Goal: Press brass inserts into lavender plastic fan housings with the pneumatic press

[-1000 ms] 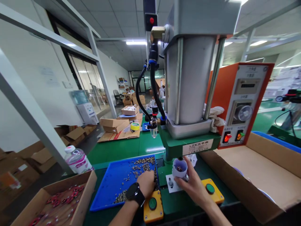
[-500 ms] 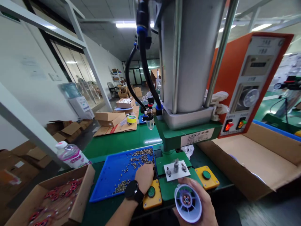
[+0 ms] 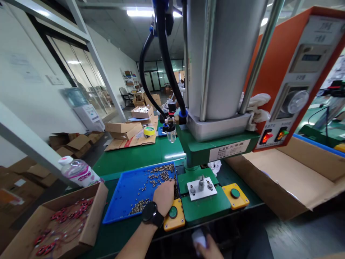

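My left hand (image 3: pixel 165 197), with a black watch on its wrist, reaches over the right side of the blue tray (image 3: pixel 114 212). Its fingers curl down among small metal parts (image 3: pixel 165 175); the fingertips are hidden, so what they pinch cannot be made out. Low at the front, below the table edge, my right hand (image 3: pixel 209 249) is closed around a white plastic housing (image 3: pixel 198 238), both smeared by motion. Between and beyond the hands is the press base, where a white plate (image 3: pixel 202 193) carries a metal pin (image 3: pixel 201 183) standing upright.
Yellow button boxes (image 3: pixel 176 220) flank the green press base. Overhead hangs the press cylinder (image 3: pixel 223 64), beside an orange control box (image 3: pixel 302 75). At left, a cardboard box (image 3: pixel 93 223) holds red wired parts; a bottle (image 3: pixel 81 172) stands behind it. An open carton (image 3: pixel 269 194) is at right.
My right hand has lowered the white housing from in front of the press plate to below the table edge, turning it sideways. My left hand stays at the tray. The view has shifted slightly.
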`<state>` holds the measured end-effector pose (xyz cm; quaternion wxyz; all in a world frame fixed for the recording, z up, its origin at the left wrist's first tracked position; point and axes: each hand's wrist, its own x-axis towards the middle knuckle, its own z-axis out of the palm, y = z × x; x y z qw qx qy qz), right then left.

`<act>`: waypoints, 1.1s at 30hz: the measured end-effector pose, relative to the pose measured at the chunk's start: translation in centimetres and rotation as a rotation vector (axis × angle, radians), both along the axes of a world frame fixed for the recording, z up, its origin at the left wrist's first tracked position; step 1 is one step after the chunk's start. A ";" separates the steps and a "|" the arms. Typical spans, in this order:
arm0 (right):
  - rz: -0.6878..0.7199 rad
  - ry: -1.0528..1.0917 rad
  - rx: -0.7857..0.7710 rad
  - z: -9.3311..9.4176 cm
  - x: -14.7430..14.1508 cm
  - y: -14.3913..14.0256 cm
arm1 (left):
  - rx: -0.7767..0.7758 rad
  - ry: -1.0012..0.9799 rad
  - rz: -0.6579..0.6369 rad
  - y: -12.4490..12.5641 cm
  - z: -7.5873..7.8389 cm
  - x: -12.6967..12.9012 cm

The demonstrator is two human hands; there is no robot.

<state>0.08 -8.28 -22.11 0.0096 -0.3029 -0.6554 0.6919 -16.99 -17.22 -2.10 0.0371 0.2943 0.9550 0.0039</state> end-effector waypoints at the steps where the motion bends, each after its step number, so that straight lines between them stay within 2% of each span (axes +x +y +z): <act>1: -0.025 -0.037 -0.027 -0.8 -0.3 1.1 | 0.002 -0.001 0.000 0.0 0.0 0.0; 5: -0.074 -0.110 -0.118 -1.8 -1.0 4.1 | 0.011 -0.008 0.002 -0.1 0.2 0.0; 8: -0.050 -0.095 -0.140 -1.6 -0.7 4.1 | 0.027 -0.008 0.000 -0.1 0.3 0.0; 11: 0.043 -0.036 -0.142 0.0 -0.2 3.2 | 0.038 -0.013 0.003 -0.2 0.2 0.0; 13: 0.159 0.059 -0.109 2.5 0.1 3.2 | 0.038 -0.019 0.008 -0.1 0.0 -0.1; 15: 0.199 0.260 0.081 6.1 0.1 4.3 | 0.038 -0.020 0.009 -0.1 -0.1 -0.2; 16: 0.150 0.379 0.248 8.0 0.1 5.3 | 0.039 -0.021 0.009 -0.2 -0.1 -0.3; 18: -0.090 0.524 0.628 11.3 0.0 8.1 | 0.041 -0.021 0.009 -0.2 -0.1 -0.3; 20: -0.294 0.498 0.938 13.1 -0.4 11.1 | 0.042 -0.021 0.013 -0.3 -0.1 -0.3; 22: -0.283 0.411 1.111 13.3 -1.0 13.7 | 0.043 -0.019 0.016 -0.4 -0.1 -0.3; 25: -0.097 0.318 1.147 11.8 -1.8 15.7 | 0.044 -0.014 0.024 -0.5 -0.2 -0.3; 28: -0.078 0.293 1.157 10.9 -2.0 16.0 | 0.044 -0.017 0.035 -0.5 -0.3 -0.3; 30: -0.105 0.302 1.176 11.3 -2.0 15.6 | 0.046 -0.021 0.035 -0.5 -0.4 -0.4; 33: -0.091 0.330 1.177 12.8 -2.4 14.5 | 0.048 -0.027 0.034 -0.5 -0.5 -0.5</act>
